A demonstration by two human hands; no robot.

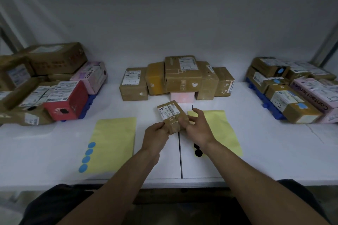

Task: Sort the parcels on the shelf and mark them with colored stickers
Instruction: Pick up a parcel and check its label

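A small brown parcel with a white label is held above the white shelf at the centre. My left hand grips its near left end. My right hand touches its right side, with a dark sticker on the raised index fingertip. A yellow sheet on the left carries several blue stickers. A second yellow sheet on the right carries two black stickers, partly hidden by my right wrist.
A middle heap of brown parcels with a pink box stands behind my hands. A left pile holds a red box with black stickers. A right pile shows blue stickers. Both side piles rest on blue pallets.
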